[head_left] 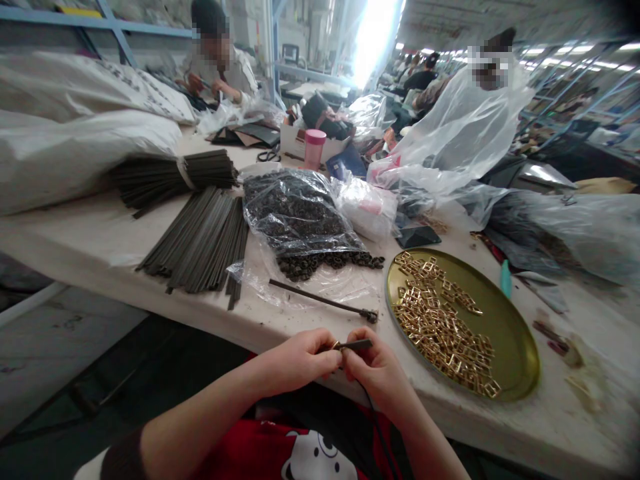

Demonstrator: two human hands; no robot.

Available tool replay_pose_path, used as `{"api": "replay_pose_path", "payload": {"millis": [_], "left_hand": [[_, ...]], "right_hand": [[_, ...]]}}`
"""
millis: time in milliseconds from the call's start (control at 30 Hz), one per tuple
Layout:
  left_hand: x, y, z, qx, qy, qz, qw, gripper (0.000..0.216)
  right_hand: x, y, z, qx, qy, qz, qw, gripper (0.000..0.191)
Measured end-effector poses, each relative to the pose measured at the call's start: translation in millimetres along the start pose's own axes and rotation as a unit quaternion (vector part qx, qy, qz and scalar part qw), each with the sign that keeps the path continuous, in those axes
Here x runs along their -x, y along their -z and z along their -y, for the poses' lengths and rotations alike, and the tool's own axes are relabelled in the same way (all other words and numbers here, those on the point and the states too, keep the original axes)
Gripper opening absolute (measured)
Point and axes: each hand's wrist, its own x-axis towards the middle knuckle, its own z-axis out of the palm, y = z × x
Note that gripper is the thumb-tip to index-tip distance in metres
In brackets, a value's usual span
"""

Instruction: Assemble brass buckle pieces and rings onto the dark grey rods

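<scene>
Just in front of the table edge, my left hand [314,357] pinches a small gold buckle [337,345] between thumb and fingertips. Close against it, my right hand [376,365] has its fingers closed on a narrow dark strap [359,345], whose flat end sticks out above the fingers. Strap and buckle meet between my hands; fingers hide whether one passes through the other. A single dark strap [315,297] with a small knob of dark loops at its right end lies beyond my hands. Right of them, a round gold tray [520,347] holds many gold buckles [440,327].
Loose dark strips [200,243] and a tied bundle [200,170] lie at left. A clear bag of small dark loops [305,213] spills toward me. Behind stand a pink jar [315,148] and plastic bags [450,133]. A co-worker [220,67] sits across the table.
</scene>
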Motion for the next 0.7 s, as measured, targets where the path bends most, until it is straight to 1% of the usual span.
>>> {"api": "replay_pose_path", "payload": {"millis": [33,100,167,267,333,533,700], "left_hand": [[2,2,-1,0.007,0.001,0.020,1.000,0.011],[5,6,-3,0.016,-0.003,0.053,0.998,0.019],[5,9,-3,0.006,-0.022,0.056,0.998,0.022],[2,8,0,-0.032,-0.050,0.023,0.998,0.018],[0,5,3,-0.056,-0.057,0.000,0.997,0.016],[0,-4,9,-0.119,-0.091,-0.068,0.986,0.019],[8,-9,7,-0.162,-0.122,-0.087,0.975,0.023]], "right_hand": [[-1,1,1,-0.019,-0.018,0.010,1.000,0.025],[-2,3,1,-0.069,-0.053,0.029,0.996,0.025],[-2,3,1,-0.117,-0.080,0.037,0.989,0.025],[-2,1,-1,-0.164,-0.101,0.038,0.980,0.027],[-1,-2,-1,-0.179,-0.104,0.035,0.978,0.027],[4,-8,3,-0.173,-0.089,0.010,0.981,0.023],[9,-12,2,-0.155,-0.076,0.012,0.985,0.020]]}}
